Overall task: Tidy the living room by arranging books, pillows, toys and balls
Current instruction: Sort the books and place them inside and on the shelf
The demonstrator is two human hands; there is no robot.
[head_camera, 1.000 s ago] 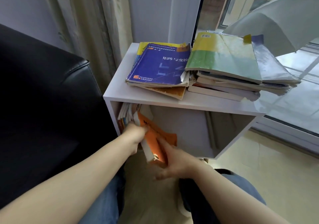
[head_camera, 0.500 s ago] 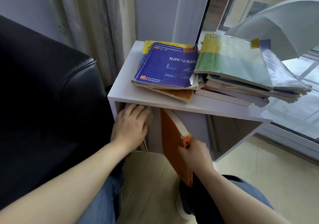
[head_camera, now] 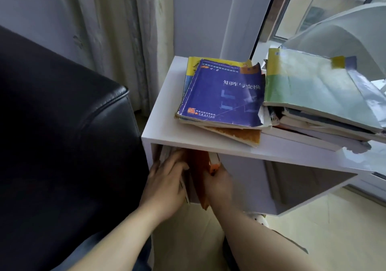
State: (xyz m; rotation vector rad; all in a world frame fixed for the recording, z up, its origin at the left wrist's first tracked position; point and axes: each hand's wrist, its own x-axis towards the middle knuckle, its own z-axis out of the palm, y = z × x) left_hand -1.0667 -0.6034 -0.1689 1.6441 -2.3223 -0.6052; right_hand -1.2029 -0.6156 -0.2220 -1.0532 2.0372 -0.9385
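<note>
Two hands working the white shelf [head_camera: 167,128] cubby: my right hand [head_camera: 219,184] is pinching the orange book [head_camera: 198,170] at its spine, sliding it upright by the left wall, while my left hand [head_camera: 165,185] is pressing flat, fingers spread, against the standing books [head_camera: 166,156]. Feels like a stiff, light paperback, floppy if grabbed by the cover.

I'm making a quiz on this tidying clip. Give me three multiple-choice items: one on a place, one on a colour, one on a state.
1. Where is the orange book?
A. on top of the shelf
B. upright in the shelf's open compartment
C. on the sofa

2. What colour is the top book of the stack nearer the sofa?
A. blue
B. red
C. black

3. What is the right hand doing?
A. hanging free
B. resting on the stacks
C. gripping the orange book

Answers: 1 B, it stands under the top board. 2 A, its cover is blue. 3 C, the fingers close on the book's edge.
</note>
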